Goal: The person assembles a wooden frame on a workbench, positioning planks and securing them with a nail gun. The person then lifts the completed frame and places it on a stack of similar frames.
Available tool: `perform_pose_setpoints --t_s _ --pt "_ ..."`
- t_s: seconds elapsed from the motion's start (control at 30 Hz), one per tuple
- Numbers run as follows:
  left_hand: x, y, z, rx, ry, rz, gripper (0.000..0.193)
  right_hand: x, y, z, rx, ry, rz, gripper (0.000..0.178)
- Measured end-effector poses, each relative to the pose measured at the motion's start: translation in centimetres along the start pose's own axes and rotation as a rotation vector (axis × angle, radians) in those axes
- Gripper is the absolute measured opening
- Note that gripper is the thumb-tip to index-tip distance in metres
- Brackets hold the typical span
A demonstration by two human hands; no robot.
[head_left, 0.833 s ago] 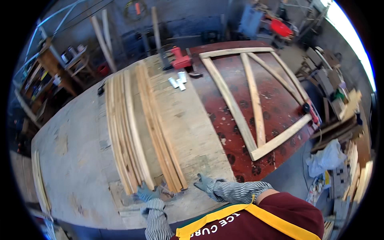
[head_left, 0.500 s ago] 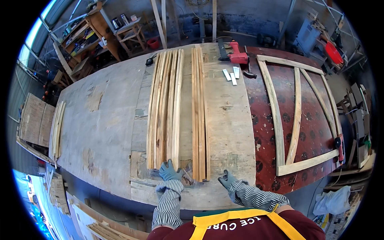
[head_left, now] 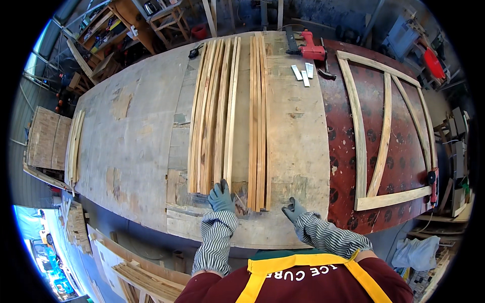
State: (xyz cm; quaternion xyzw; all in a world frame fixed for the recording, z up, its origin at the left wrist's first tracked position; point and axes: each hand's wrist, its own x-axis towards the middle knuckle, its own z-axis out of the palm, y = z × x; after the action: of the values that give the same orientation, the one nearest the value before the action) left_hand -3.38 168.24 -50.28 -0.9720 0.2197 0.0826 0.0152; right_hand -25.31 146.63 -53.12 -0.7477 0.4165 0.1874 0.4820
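My left hand [head_left: 221, 197], in a grey-blue glove, is closed at the near end of the wider bundle of wooden strips [head_left: 208, 116]. Its fingers grip the end of a strip on that bundle's right side; the fingertips are partly hidden. A thin gap parts the rightmost strips from the others. To the right lies a narrower bundle of wooden strips [head_left: 259, 126], lengthwise on the worktable [head_left: 136, 146]. My right hand [head_left: 293, 209], gloved alike, hovers just right of this bundle's near end, thumb and fingers apart, holding nothing.
A red nail gun [head_left: 312, 49], a hammer [head_left: 327, 73] and white staple strips [head_left: 303, 74] lie at the far right. A wooden frame [head_left: 359, 136] rests on the dark red board [head_left: 339, 166]. Another red tool [head_left: 433, 187] sits at its corner. Several strips [head_left: 74, 146] lie at the left edge.
The whole scene has shifted upward in the view. My left hand has slid slightly right along the wider bundle's ends, and its rightmost strips now stand a little apart. My right hand stays empty.
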Motion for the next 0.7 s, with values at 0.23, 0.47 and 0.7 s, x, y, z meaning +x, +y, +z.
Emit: perform_pose_setpoints --t_s 0.23,0.47,0.7 --pt "1.3 -0.5 0.3 0.102 -0.041 0.089 0.078 -0.5 -1.3 -0.5 -0.034 -0.037 -0.032 0.076" --pt "1.8 0.3 1.1 0.125 0.031 0.021 0.076 -0.1 -0.4 0.0 -0.026 -0.067 -0.053 0.077" --pt "3.9 3.5 -3.5 -0.031 -0.152 -0.16 0.057 -1.4 0.1 -0.2 -0.046 -0.044 -0.057 0.072"
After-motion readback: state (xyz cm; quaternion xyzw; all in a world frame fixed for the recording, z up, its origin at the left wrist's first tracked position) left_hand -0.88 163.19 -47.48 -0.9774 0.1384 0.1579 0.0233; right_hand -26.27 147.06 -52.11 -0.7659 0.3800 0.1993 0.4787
